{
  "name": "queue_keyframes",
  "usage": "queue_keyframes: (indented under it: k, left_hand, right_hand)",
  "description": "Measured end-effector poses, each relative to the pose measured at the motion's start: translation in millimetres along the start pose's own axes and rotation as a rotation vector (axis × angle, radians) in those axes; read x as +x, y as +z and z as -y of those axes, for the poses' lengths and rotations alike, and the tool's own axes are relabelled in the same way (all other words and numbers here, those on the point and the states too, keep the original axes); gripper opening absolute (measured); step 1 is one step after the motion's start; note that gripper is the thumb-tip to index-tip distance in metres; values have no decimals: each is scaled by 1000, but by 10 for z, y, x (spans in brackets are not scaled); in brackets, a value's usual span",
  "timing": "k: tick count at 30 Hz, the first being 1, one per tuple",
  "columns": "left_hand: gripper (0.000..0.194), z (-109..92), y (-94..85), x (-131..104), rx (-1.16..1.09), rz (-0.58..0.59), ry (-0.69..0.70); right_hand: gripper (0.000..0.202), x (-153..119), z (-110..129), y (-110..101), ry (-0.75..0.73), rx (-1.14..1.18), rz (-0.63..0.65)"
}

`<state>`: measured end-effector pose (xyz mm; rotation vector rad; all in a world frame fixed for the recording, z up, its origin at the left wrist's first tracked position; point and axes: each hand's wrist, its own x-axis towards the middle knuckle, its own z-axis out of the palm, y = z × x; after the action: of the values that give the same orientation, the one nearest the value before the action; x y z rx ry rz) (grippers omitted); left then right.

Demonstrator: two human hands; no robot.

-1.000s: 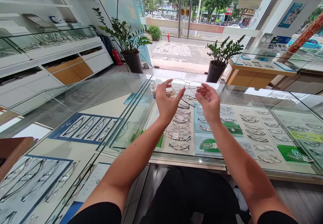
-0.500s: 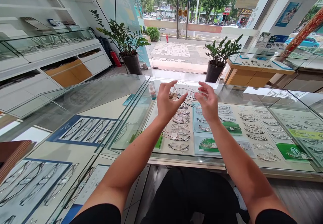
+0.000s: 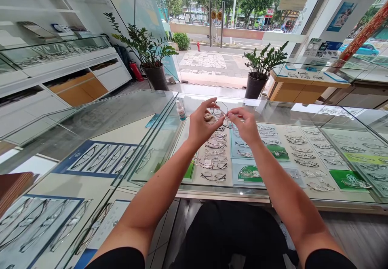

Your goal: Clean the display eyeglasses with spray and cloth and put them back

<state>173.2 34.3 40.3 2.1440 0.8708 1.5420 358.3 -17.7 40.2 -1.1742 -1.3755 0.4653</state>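
A pair of thin-rimmed eyeglasses [image 3: 223, 103] is held up over the glass display counter [image 3: 197, 186]. My left hand [image 3: 201, 124] grips one side of it between thumb and fingers, with a round lens upright. Closed in a pinch, my right hand [image 3: 246, 126] meets the eyeglasses near my left thumb tip. Which small part the right fingers pinch is too fine to make out. Behind my left hand lies a crumpled beige cloth [image 3: 208, 116], partly hidden. A small spray bottle [image 3: 181, 110] stands on the counter left of my hands.
Under the glass lie rows of eyeglass frames [image 3: 216, 144]. Another glass case [image 3: 100, 157] adjoins on the left. Beyond the counter stand two potted plants [image 3: 157, 76] [image 3: 256, 85] beside the glass doors. A wooden-fronted display table [image 3: 291, 88] is at the right.
My right hand has moved left and its fingers have closed at the eyeglasses, where they were apart before. My left hand keeps its hold. The view has shifted slightly.
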Motion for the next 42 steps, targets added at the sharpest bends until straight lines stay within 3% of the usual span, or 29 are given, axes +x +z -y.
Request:
queue_keyframes:
  k: [4, 8, 11, 13, 17, 19, 29, 35, 37, 42]
  left_hand:
    - [68, -12, 6, 7, -92, 53, -26]
    - [74, -6, 22, 16, -105, -11, -77]
    - [38, -5, 7, 40, -118, -56, -166]
    - [28, -16, -13, 60, -186, 20, -278]
    - [42, -67, -27, 74, -342, 199, -443]
    - [42, -94, -12, 66, -384, 235, -441]
    - [40, -94, 2, 57, -428, 169, -450]
    - [34, -15, -18, 89, -405, 100, -446]
    - [31, 2, -25, 93, -379, 63, -449]
    - [25, 28, -30, 85, -309, -17, -434]
  right_hand:
    - [20, 16, -40, 6, 110, 199, 94]
    - [19, 15, -62, 20, 121, 225, 16]
    - [17, 0, -61, 32, 68, 162, -84]
    - [15, -18, -45, 45, 8, 100, -136]
    - [12, -77, 13, 97, -135, -43, -182]
    - [10, -108, 31, 131, -193, -94, -174]
    - [15, -167, 41, 193, -296, -123, -95]
    - [11, -177, 92, 169, -224, -158, -66]
    - [11, -178, 84, 167, -131, -220, 7]
    - [23, -210, 35, 208, 75, -572, 414]
